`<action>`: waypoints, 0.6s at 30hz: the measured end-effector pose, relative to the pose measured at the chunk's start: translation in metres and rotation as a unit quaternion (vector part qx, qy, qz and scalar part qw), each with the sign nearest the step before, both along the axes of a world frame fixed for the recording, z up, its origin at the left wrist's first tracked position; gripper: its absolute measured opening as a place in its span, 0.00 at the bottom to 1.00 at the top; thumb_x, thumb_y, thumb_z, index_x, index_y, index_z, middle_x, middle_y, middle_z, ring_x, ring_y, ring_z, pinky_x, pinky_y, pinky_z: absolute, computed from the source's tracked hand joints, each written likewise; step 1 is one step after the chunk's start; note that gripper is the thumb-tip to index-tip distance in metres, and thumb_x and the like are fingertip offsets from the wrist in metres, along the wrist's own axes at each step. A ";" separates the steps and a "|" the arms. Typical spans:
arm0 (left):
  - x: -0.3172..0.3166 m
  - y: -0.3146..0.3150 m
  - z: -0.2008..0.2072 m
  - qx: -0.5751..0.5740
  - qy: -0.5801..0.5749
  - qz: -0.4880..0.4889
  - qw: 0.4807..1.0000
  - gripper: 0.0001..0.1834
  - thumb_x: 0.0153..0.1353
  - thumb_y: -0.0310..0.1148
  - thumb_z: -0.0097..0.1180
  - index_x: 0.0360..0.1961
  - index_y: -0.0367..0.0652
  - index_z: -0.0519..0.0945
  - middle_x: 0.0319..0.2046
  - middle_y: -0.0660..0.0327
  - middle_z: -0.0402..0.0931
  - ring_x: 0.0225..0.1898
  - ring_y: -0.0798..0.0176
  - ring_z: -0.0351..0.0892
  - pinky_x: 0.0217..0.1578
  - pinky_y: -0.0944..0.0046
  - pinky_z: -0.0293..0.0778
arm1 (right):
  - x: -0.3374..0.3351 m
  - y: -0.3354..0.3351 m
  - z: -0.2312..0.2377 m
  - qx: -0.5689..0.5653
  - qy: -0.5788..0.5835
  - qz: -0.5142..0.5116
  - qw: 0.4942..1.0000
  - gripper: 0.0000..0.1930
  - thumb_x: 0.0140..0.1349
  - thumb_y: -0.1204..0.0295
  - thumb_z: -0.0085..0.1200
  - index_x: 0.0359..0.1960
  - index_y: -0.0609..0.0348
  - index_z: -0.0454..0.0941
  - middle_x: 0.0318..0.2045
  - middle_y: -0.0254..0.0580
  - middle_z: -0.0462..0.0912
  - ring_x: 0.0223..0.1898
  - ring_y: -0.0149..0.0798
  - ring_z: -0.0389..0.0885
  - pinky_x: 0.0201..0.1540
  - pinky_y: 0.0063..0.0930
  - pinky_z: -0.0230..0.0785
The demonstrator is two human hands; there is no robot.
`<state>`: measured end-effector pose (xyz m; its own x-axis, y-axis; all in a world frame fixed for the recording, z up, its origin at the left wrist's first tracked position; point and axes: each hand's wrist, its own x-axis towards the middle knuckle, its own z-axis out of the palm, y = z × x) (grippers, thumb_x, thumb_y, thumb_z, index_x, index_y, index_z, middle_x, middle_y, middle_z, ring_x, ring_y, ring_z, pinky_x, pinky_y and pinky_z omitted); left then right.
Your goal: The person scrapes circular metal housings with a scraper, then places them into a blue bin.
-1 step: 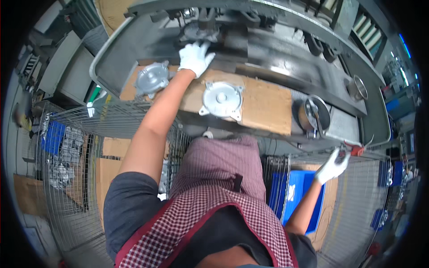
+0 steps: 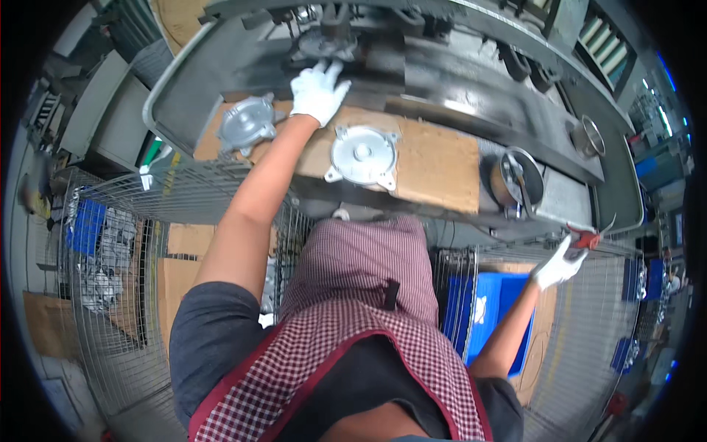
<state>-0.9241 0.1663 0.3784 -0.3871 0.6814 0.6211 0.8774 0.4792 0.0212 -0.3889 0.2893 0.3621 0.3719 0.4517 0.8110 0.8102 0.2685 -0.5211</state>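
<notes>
My left hand [image 2: 318, 94], in a white glove, reaches out with its fingers spread. Its fingertips are by a round metal casting [image 2: 324, 47] on the machine bed; whether they touch is unclear. Nearer me a silver round metal plate with lugs [image 2: 363, 155] lies on cardboard [image 2: 438, 169]. A similar greyer casting [image 2: 247, 124] lies to its left, beyond my forearm. Out at the right, my gloved right hand [image 2: 558, 268] has its fingers apart at a small red object [image 2: 586, 239] with a thin curved part, by the bench corner. Nothing visible is gripped in it.
A metal pot [image 2: 524, 183] with a handled tool inside stands right of the cardboard. A smaller metal cup [image 2: 588, 140] is farther right. Machine parts [image 2: 515, 62] hang over the bed. Wire cages flank me; a blue bin [image 2: 497, 317] sits below my right arm.
My right hand has moved slightly right and up, closer to the red object, and its fingers have stretched out. My left hand stays by the casting, with only a slight shift.
</notes>
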 end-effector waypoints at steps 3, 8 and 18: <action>0.033 -0.031 -0.032 0.057 -0.044 -0.074 0.995 0.25 0.56 0.48 0.53 0.53 0.49 0.73 0.55 0.51 0.70 0.46 0.45 0.75 0.46 0.51 0.70 | 0.049 0.075 -0.004 -0.239 0.244 0.021 0.940 0.36 0.47 0.48 0.64 0.49 0.65 0.69 0.41 0.57 0.78 0.41 0.50 0.79 0.45 0.44 0.71; 0.074 -0.094 -0.069 -0.008 -0.162 -0.091 0.983 0.34 0.50 0.55 0.57 0.55 0.47 0.72 0.52 0.50 0.73 0.48 0.48 0.75 0.50 0.54 0.69 | 0.087 0.145 -0.042 -0.247 0.305 -0.035 0.919 0.33 0.43 0.50 0.67 0.46 0.63 0.76 0.40 0.49 0.82 0.41 0.44 0.80 0.45 0.37 0.71; 0.088 -0.108 -0.076 -0.014 -0.117 -0.091 0.989 0.38 0.33 0.63 0.64 0.44 0.52 0.80 0.49 0.56 0.76 0.48 0.53 0.76 0.50 0.55 0.69 | -0.043 -0.024 0.074 -0.124 0.034 0.345 0.930 0.21 0.58 0.56 0.54 0.50 0.50 0.74 0.39 0.46 0.80 0.39 0.40 0.77 0.39 0.34 0.69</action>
